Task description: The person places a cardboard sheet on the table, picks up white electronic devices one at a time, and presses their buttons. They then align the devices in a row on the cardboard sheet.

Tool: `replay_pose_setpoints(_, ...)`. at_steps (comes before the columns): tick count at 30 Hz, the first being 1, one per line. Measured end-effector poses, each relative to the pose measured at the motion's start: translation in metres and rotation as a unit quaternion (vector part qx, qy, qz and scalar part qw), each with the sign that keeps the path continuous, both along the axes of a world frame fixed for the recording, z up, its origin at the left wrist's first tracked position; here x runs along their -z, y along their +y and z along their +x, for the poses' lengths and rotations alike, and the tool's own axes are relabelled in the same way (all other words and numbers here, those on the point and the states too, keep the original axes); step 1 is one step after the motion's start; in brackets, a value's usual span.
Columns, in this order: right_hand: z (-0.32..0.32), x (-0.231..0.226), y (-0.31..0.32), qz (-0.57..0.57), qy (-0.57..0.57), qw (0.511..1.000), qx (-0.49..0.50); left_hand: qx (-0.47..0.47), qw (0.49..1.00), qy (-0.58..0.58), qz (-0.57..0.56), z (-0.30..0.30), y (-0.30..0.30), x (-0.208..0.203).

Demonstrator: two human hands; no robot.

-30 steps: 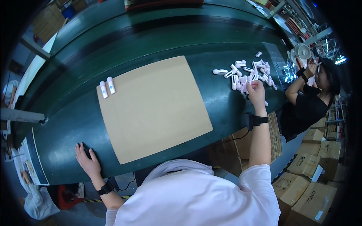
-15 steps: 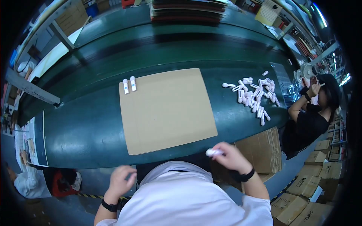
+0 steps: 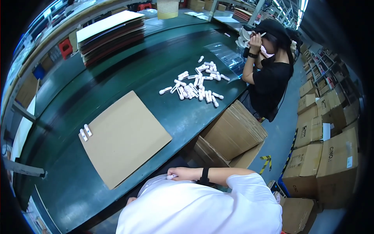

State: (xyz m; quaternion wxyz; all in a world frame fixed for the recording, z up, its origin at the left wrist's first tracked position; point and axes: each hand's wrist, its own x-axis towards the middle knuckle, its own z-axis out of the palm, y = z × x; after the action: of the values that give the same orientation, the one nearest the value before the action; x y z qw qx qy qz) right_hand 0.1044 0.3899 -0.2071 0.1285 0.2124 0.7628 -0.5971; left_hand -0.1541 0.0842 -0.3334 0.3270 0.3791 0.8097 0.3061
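Close against my white shirt, my right hand (image 3: pixel 183 173) is closed on a small white round-headed plastic piece (image 3: pixel 170 177); only its end shows. My left hand (image 3: pixel 131 200) is mostly hidden by the shirt, so its fingers cannot be read. On the green table (image 3: pixel 128 82) a flat brown cardboard sheet (image 3: pixel 122 140) lies ahead of my hands. Two similar white plastic pieces (image 3: pixel 85 132) rest side by side on the sheet's left corner. Farther right is a loose heap of several such pieces (image 3: pixel 194 85), some showing a slotted body.
A person in black (image 3: pixel 270 66) is at the table's right end, hands raised, beside a clear plastic sheet (image 3: pixel 226 58). Folded cardboard (image 3: pixel 233 126) stands below the table edge. Large cartons (image 3: pixel 337 167) line the right. A stack of boards (image 3: pixel 113 37) sits at the back left.
My view has swung to the right and tilted. My right hand, still holding the white piece, has come in against my shirt; my left hand has become mostly hidden.
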Motion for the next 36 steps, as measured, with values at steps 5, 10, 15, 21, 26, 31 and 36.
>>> replay_pose_setpoints(5, 0.003, -0.011, -0.002, -0.032, 0.018, 0.999, -0.011, 0.027, 1.000, -0.002, -0.007, -0.013, 0.011, 0.003)
replay_pose_setpoints(10, 0.007, -0.013, -0.005, -0.038, 0.009, 0.999, -0.007, 0.058, 0.998, -0.014, -0.026, -0.018, 0.021, -0.006)
replay_pose_setpoints(15, 0.003, -0.009, -0.007, -0.002, 0.014, 1.000, -0.003, 0.089, 0.994, -0.026, -0.049, -0.025, 0.034, -0.023)
replay_pose_setpoints(21, -0.004, -0.009, -0.013, 0.140, 0.047, 0.989, 0.007, 0.111, 0.991, -0.029, -0.063, -0.035, 0.060, -0.050)
replay_pose_setpoints(26, -0.016, 0.012, -0.011, 0.184, 0.111, 0.976, -0.030, 0.120, 0.988, -0.042, -0.083, -0.026, 0.069, -0.079)
replay_pose_setpoints(31, -0.020, 0.019, -0.004, 0.196, 0.036, 0.980, -0.024, 0.132, 0.983, -0.061, -0.113, -0.023, 0.079, -0.110)
replay_pose_setpoints(36, -0.006, 0.009, -0.001, 0.145, 0.027, 0.989, -0.008, 0.088, 0.978, -0.101, -0.159, -0.007, 0.059, -0.146)
